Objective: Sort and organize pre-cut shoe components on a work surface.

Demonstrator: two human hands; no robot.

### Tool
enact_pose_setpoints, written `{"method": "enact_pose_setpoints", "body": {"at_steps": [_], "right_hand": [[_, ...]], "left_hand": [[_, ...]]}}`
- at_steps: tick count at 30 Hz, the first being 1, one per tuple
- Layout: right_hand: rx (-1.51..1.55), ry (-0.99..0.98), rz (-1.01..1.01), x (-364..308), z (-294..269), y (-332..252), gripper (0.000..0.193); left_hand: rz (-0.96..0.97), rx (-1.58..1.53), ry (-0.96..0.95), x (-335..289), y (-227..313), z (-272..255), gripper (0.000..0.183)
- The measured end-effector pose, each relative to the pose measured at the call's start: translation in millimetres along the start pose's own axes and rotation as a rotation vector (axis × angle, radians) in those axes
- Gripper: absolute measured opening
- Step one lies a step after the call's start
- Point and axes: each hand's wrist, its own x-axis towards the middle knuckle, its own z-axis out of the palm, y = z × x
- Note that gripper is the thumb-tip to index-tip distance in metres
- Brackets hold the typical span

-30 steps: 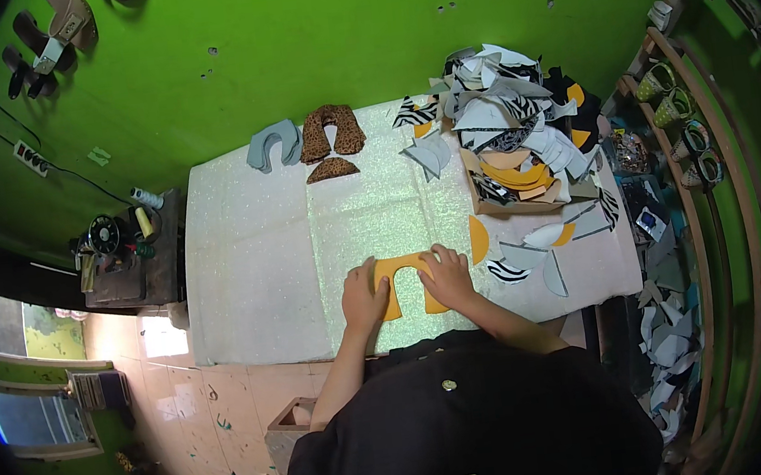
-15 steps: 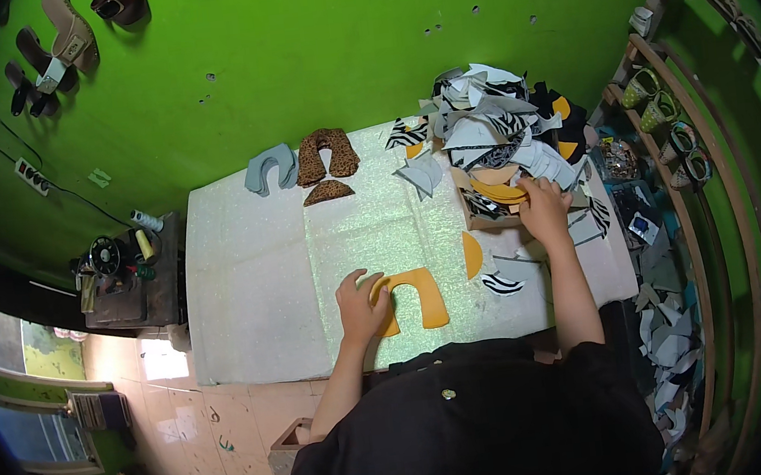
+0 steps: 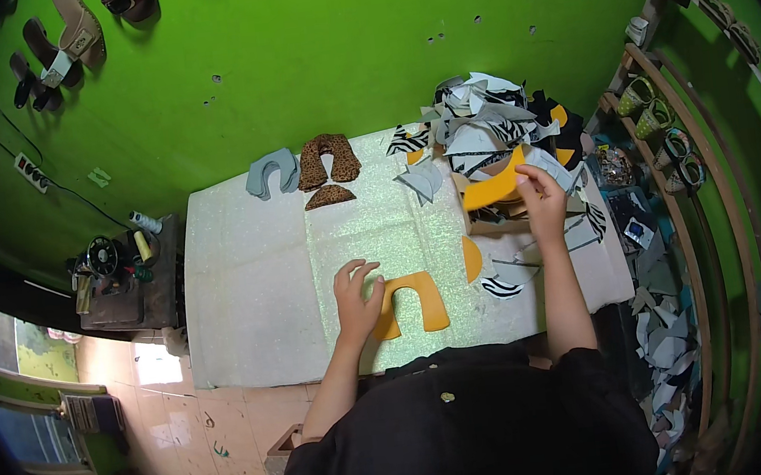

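A yellow U-shaped cut piece (image 3: 423, 290) lies flat near the front of the table. At its left side is my left hand (image 3: 357, 300), with the fingers apart and partly covering its edge. My right hand (image 3: 544, 204) pinches a curved yellow piece (image 3: 492, 190), held up over a cardboard box (image 3: 481, 225) of offcuts. To the left of my right forearm lie a yellow half-round piece (image 3: 473, 259) and a zebra-print scrap (image 3: 501, 288).
A heap of offcuts (image 3: 482, 148) rises at the back right. Grey U-shaped pieces (image 3: 273, 175) and leopard-print ones (image 3: 329, 160) lie along the far edge. A sewing machine (image 3: 110, 266) stands left of the table, a wooden shoe rack (image 3: 668, 152) to the right.
My right hand has lifted the curved yellow piece from the box, turning it up. My left hand has shifted slightly left and its fingers stay apart.
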Motion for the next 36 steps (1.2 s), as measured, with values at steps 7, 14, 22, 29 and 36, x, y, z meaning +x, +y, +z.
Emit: {"method": "enact_pose_setpoints", "body": {"at_steps": [7, 14, 22, 29, 36], "right_hand": [[0.180, -0.390, -0.056, -50.4, 41.1, -56.1, 0.029], [0.331, -0.948, 0.148, -82.0, 58.9, -69.6, 0.028], [0.181, -0.715, 0.450, -120.0, 88.5, -1.8, 0.033], [-0.347, -0.638, 0.382, -160.4, 108.6, 61.3, 0.044], [-0.571, -0.694, 0.338, -165.1, 110.3, 79.4, 0.051]], "left_hand": [[0.104, -0.081, 0.124, 14.1, 34.5, -27.8, 0.044], [-0.099, -0.383, -0.268, 16.0, 23.3, -44.9, 0.048], [-0.580, -0.740, -0.318, -4.8, -21.7, -26.3, 0.019], [-0.556, -0.246, -0.307, -27.2, -57.5, 9.2, 0.028], [-0.497, 0.001, -0.342, -27.9, -61.0, 23.3, 0.051]]}}
